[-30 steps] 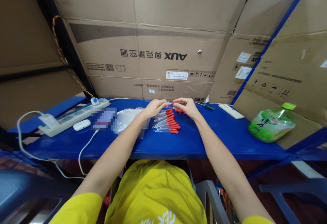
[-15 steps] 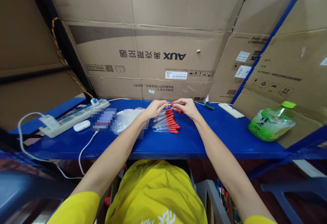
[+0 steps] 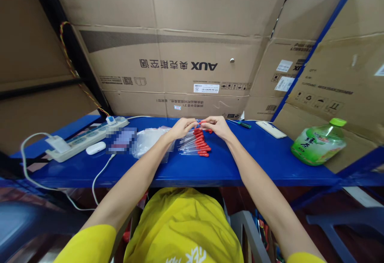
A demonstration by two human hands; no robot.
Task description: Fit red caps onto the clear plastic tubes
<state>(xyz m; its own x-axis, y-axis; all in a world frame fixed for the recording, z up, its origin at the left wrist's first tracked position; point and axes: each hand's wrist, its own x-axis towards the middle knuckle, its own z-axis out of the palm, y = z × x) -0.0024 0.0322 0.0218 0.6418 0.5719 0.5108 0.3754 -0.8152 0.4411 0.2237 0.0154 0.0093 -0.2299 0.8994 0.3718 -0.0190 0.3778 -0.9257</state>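
Red-ended piece [image 3: 203, 121] sits just beyond the row of similar sticks [image 3: 199, 140], long axis roughly left-right. Right hand [image 3: 219, 126] pinches its red part; left hand [image 3: 181, 128] is at the opposite end, whether gripping I cannot tell.

tiny diffs vs a sec ago tbh: R hand [image 3: 218, 128], up nr the table's [image 3: 267, 165] far edge, now hides more of the loose red bits [image 3: 210, 131] under it. View's drifted too, so AUX cardboard [image 3: 186, 47] sits a tad further L in frame.
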